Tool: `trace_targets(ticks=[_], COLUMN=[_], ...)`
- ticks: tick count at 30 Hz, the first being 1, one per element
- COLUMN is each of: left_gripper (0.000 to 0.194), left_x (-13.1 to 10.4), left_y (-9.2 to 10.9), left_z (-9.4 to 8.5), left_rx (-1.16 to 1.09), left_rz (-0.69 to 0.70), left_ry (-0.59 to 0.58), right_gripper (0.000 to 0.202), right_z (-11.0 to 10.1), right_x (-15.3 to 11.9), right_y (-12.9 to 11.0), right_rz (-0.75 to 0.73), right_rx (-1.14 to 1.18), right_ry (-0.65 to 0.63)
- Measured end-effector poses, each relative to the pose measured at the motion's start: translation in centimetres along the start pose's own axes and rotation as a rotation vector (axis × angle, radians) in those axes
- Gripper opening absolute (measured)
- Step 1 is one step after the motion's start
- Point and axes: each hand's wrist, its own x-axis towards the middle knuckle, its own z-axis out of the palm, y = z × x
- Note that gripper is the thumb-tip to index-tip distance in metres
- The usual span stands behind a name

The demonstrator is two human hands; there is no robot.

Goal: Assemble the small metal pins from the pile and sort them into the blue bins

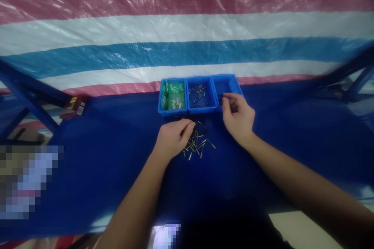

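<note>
On the blue table lies a loose pile of thin metal pins with brass-coloured ends. My left hand is closed in a pinch over the pile's left edge, and whatever is between its fingertips is too small to name. Over the front of the right blue bin, my right hand has thumb and fingertips together. A small dark shape shows at those fingertips, but I cannot make it out. More similar pins lie scattered in the middle blue bin.
The left blue bin holds green plastic bags with small pale pieces. All three bins stand side by side before a striped plastic sheet. A dark red box sits at the table's far left, beside a blue metal frame.
</note>
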Motion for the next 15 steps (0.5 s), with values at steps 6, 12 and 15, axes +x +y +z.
trace_targets(ticks=[6, 12, 15], left_gripper=[0.021, 0.020, 0.020], left_x=[0.0, 0.0, -0.1], left_y=[0.0, 0.0, -0.1], left_z=[0.0, 0.0, 0.0], left_rx=[0.004, 0.010, 0.017], left_rz=[0.001, -0.002, 0.000], left_ry=[-0.009, -0.018, -0.018], right_gripper=[0.018, 0.015, 0.016], right_z=[0.0, 0.0, 0.1], right_x=[-0.1, -0.8, -1.2], right_y=[0.0, -0.3, -0.5], right_rz=[-0.004, -0.207, -0.325], right_rx=[0.013, 0.154, 0.145], right_ry=[0.000, -0.222, -0.428])
